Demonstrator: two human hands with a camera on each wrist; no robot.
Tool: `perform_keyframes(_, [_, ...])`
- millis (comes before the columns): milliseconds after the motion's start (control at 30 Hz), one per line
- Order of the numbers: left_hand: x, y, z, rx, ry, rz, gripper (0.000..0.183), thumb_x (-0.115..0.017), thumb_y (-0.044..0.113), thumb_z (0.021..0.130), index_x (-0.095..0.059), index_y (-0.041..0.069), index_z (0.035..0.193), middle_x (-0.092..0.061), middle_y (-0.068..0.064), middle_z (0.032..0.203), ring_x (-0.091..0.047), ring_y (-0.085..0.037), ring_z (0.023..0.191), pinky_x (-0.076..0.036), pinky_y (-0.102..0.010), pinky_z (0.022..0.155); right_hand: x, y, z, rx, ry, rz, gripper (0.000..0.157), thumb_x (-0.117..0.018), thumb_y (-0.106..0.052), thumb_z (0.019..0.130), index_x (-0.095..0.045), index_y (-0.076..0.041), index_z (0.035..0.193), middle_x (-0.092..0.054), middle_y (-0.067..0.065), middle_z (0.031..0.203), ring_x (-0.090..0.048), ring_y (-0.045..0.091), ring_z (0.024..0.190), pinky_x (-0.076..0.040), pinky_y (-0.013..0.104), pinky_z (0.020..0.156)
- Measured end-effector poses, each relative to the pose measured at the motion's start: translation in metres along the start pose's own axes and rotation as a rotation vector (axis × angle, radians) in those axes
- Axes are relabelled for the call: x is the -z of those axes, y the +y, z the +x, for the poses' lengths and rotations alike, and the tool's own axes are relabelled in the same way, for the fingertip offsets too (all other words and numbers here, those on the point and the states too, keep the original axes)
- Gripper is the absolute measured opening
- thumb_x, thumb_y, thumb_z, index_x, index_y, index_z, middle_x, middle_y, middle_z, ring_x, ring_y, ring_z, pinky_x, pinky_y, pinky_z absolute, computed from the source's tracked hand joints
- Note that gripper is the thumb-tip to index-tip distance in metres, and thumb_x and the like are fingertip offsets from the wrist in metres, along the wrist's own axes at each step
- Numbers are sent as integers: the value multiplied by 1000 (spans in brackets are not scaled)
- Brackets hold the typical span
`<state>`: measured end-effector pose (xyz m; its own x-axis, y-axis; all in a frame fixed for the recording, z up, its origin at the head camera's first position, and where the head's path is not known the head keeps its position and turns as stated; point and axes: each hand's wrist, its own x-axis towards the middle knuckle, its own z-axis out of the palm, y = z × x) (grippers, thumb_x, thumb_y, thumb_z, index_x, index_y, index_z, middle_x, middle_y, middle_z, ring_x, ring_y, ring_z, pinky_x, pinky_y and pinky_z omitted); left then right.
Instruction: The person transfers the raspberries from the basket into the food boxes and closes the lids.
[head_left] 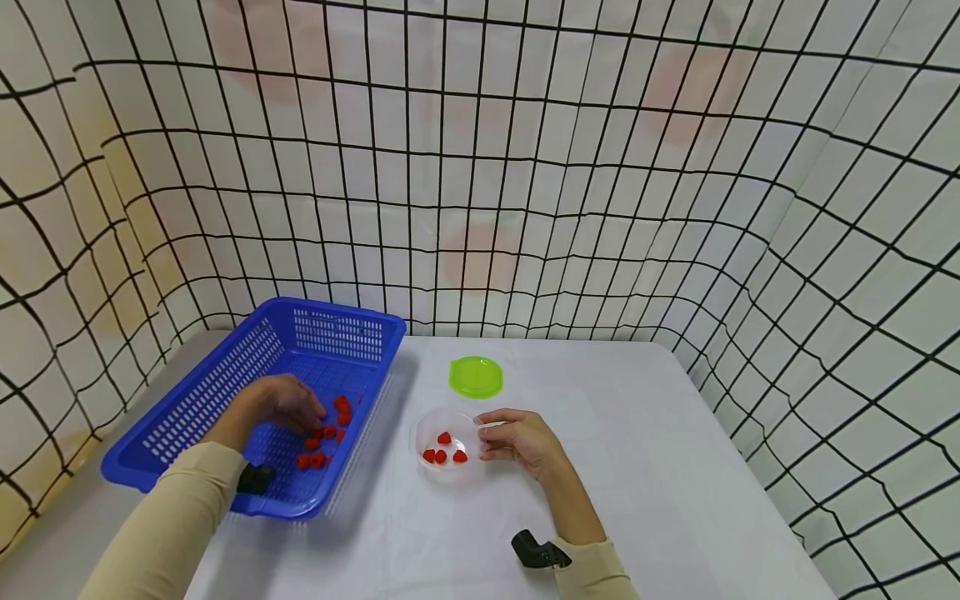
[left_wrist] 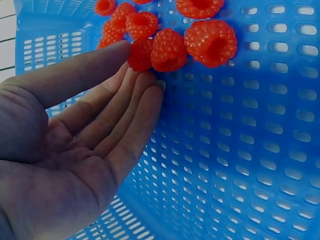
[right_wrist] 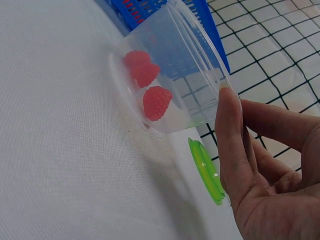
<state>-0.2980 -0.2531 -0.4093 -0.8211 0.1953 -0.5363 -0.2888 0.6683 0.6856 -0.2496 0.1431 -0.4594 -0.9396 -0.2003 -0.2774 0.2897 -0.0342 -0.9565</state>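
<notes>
Inside the blue basket (head_left: 262, 492), my left hand (head_left: 288, 404) reaches down to a group of red raspberries (head_left: 329, 431). The left wrist view shows its thumb and fingertips pinching one raspberry (left_wrist: 141, 54), with other raspberries (left_wrist: 169, 49) close against it. My right hand (head_left: 525, 442) grips the rim of a clear plastic bowl (right_wrist: 175, 45), thumb on one side and fingers on the other. Several raspberries (head_left: 440, 457) lie on the bottom of the bowl, which stands on the white table.
A green lid (head_left: 476, 377) lies flat on the table (head_left: 600, 400) behind the bowl. Black wire mesh (head_left: 480, 208) over white sheeting encloses the back and sides. The basket's raised wall stands between its raspberries and the bowl.
</notes>
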Motion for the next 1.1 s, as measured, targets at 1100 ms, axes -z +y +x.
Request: perform_keyframes(1100, [-9, 3, 0, 8, 57, 38, 12, -69, -4, 89, -68, -8, 100, -72, -10, 90, -71, -22, 87, -62, -42, 86, 1, 3, 2, 12, -13, 11, 32, -70, 2, 88, -67, 9, 119, -71, 8, 82, -69, 16, 63, -64, 32, 68])
